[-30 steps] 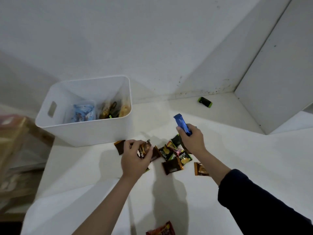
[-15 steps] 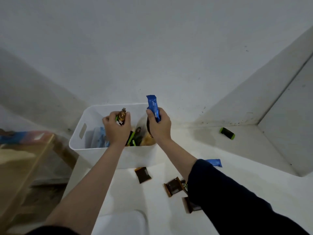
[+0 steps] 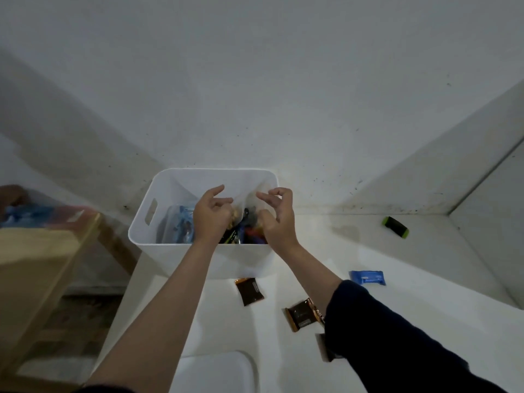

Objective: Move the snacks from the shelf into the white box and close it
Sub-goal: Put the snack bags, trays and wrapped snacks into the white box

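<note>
We hold our left hand [image 3: 211,215] and right hand [image 3: 276,215] over the open white plastic box [image 3: 198,259] on the white shelf [image 3: 368,321], fingers loosely spread, gripping nothing. Bright wrapped snacks [image 3: 181,225] fill it; brown foil packets [image 3: 249,290] and a blue packet [image 3: 367,277] lie outside.

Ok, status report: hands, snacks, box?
Both hands empty over white box. Brown packets, blue packet on shelf. Lid off.
</note>
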A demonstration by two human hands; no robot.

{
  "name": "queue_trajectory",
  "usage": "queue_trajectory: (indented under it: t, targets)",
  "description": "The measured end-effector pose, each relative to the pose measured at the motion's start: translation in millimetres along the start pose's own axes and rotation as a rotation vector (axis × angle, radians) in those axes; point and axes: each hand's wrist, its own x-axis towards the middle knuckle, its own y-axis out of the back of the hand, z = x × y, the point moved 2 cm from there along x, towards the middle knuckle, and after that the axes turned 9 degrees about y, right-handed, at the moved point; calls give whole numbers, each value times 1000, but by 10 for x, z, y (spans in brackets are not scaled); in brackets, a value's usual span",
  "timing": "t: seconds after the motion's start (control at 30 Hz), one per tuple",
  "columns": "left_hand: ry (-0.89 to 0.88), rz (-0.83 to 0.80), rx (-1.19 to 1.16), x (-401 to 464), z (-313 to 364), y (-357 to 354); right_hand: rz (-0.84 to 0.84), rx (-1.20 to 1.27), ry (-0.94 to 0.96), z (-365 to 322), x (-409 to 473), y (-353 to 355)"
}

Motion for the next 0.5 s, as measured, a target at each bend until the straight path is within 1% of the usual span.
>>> queue_trajectory:
  t: [0.13,0.2,0.27,0.37,0.5]
  targets:
    - [-322,146,193,-372,58,47,30,-71,13,-151,-207,140]
    - [-436,204,272,-623,6,25,54,-149,37,-199,-397,276]
    - [-525,232,300,-917,-128,-32,63,-254,49,-185,-653,450]
    - [-544,161,359,-1435,-426,-163,46,-443,-22,-86,-1171,790]
    - [-399,-58,462,-2220,-983,-337,38,-744,-144,138,-1892,1328]
